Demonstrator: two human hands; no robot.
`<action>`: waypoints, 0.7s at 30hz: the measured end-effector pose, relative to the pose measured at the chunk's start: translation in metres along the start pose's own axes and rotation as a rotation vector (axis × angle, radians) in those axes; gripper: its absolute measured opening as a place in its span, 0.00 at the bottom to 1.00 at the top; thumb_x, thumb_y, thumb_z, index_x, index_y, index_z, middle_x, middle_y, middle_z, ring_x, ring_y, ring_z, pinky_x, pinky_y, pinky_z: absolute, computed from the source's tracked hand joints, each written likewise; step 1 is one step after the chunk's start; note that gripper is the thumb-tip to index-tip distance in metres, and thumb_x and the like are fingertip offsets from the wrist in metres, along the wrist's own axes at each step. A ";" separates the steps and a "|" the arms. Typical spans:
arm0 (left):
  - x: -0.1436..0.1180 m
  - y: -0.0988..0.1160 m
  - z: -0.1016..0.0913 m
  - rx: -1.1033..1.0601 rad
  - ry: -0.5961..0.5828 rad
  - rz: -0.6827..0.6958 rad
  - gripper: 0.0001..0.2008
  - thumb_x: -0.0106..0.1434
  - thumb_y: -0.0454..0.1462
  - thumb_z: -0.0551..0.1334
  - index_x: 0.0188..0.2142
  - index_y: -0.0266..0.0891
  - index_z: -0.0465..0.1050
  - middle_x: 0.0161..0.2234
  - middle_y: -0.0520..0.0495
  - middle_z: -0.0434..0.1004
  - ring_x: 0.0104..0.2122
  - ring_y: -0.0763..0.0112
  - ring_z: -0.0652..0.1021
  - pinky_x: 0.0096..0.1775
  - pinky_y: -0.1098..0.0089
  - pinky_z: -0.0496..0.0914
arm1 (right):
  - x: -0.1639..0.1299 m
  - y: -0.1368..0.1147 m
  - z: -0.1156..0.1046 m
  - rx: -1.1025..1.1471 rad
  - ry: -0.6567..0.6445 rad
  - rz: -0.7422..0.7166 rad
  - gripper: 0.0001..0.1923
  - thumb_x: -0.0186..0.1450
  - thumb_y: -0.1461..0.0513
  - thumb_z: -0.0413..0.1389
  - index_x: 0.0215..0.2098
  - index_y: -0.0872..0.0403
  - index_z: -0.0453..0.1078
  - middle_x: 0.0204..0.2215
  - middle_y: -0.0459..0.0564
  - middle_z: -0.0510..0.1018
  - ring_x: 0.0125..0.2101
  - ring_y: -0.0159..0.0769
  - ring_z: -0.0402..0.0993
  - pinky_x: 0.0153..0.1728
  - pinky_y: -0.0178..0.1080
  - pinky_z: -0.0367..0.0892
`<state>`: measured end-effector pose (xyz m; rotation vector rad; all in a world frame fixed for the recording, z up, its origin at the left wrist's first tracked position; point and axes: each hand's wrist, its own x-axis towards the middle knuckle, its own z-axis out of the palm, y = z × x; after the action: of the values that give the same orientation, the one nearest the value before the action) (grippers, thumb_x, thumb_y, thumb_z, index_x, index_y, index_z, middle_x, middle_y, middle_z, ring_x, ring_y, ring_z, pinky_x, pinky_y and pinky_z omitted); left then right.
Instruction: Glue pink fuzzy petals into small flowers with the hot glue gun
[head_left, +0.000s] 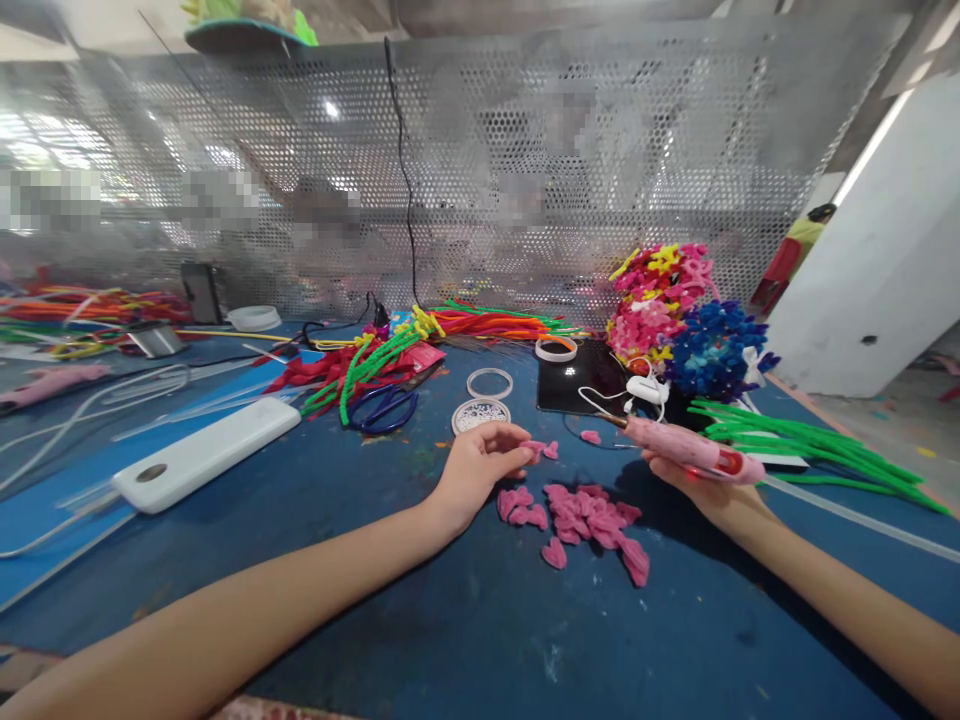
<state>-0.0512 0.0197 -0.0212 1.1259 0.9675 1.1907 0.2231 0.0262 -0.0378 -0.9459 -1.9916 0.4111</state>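
My left hand (pixel 480 465) pinches a small pink heart-shaped petal piece (pixel 536 449) just above the blue table (pixel 420 610). My right hand (pixel 694 478) grips a pink glue gun (pixel 686 445), its nozzle pointing left toward that piece. A pile of several pink heart pieces (pixel 589 520) lies on the table between and just below both hands. One loose pink piece (pixel 590 436) rests beyond them.
A white power bank (pixel 206 453) lies at left. Blue scissors (pixel 384 408), a round tin (pixel 481 413), clear tape rings (pixel 490 383), green pipe cleaners (pixel 802 445), a flower bunch (pixel 679 315), a black tablet (pixel 581 378). A perforated metal screen (pixel 487 160) closes the back.
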 end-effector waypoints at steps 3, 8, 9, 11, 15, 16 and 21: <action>-0.001 0.000 0.000 0.004 0.002 0.003 0.12 0.45 0.33 0.71 0.30 0.34 0.73 0.26 0.50 0.78 0.28 0.72 0.79 0.27 0.77 0.72 | -0.008 0.007 0.000 -0.031 0.041 0.086 0.16 0.63 0.53 0.52 0.46 0.48 0.73 0.35 0.51 0.81 0.37 0.46 0.78 0.35 0.44 0.76; -0.002 0.001 0.001 -0.002 -0.006 -0.005 0.13 0.45 0.34 0.71 0.29 0.34 0.71 0.25 0.50 0.78 0.29 0.71 0.80 0.28 0.76 0.73 | -0.008 0.001 -0.002 -0.075 0.012 0.116 0.14 0.62 0.53 0.53 0.42 0.47 0.75 0.36 0.51 0.80 0.37 0.47 0.78 0.38 0.46 0.75; -0.002 0.001 0.002 -0.001 -0.007 -0.006 0.13 0.45 0.34 0.72 0.29 0.34 0.70 0.25 0.50 0.78 0.28 0.71 0.80 0.28 0.76 0.73 | -0.006 -0.002 -0.003 -0.088 -0.013 0.101 0.14 0.61 0.54 0.54 0.43 0.46 0.75 0.39 0.50 0.80 0.39 0.47 0.77 0.41 0.46 0.74; -0.003 0.002 0.002 0.003 -0.012 -0.007 0.14 0.45 0.34 0.72 0.29 0.35 0.69 0.24 0.51 0.77 0.28 0.70 0.80 0.28 0.75 0.73 | -0.002 -0.008 -0.004 -0.115 -0.076 0.059 0.15 0.61 0.55 0.54 0.44 0.46 0.75 0.43 0.49 0.79 0.42 0.47 0.76 0.45 0.47 0.71; -0.004 0.002 0.003 0.021 -0.012 -0.003 0.16 0.44 0.34 0.72 0.29 0.36 0.66 0.23 0.53 0.76 0.27 0.70 0.80 0.28 0.74 0.74 | 0.001 -0.006 -0.005 -0.111 -0.220 0.009 0.16 0.62 0.56 0.53 0.46 0.46 0.74 0.46 0.48 0.78 0.45 0.46 0.74 0.47 0.47 0.70; -0.004 0.001 0.004 0.029 -0.013 -0.002 0.16 0.43 0.34 0.72 0.29 0.36 0.66 0.23 0.54 0.75 0.26 0.70 0.79 0.27 0.74 0.73 | 0.001 -0.005 -0.005 -0.108 -0.254 0.010 0.16 0.62 0.56 0.53 0.47 0.45 0.74 0.47 0.48 0.77 0.45 0.46 0.74 0.47 0.47 0.70; -0.003 -0.001 0.003 0.076 -0.041 0.000 0.16 0.45 0.34 0.71 0.29 0.37 0.65 0.24 0.54 0.75 0.25 0.73 0.77 0.29 0.74 0.72 | 0.001 -0.005 -0.005 -0.096 -0.312 0.034 0.17 0.62 0.57 0.53 0.49 0.44 0.72 0.48 0.47 0.76 0.47 0.47 0.73 0.49 0.48 0.68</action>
<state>-0.0482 0.0161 -0.0211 1.2062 0.9878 1.1348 0.2243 0.0229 -0.0315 -1.0263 -2.2964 0.5114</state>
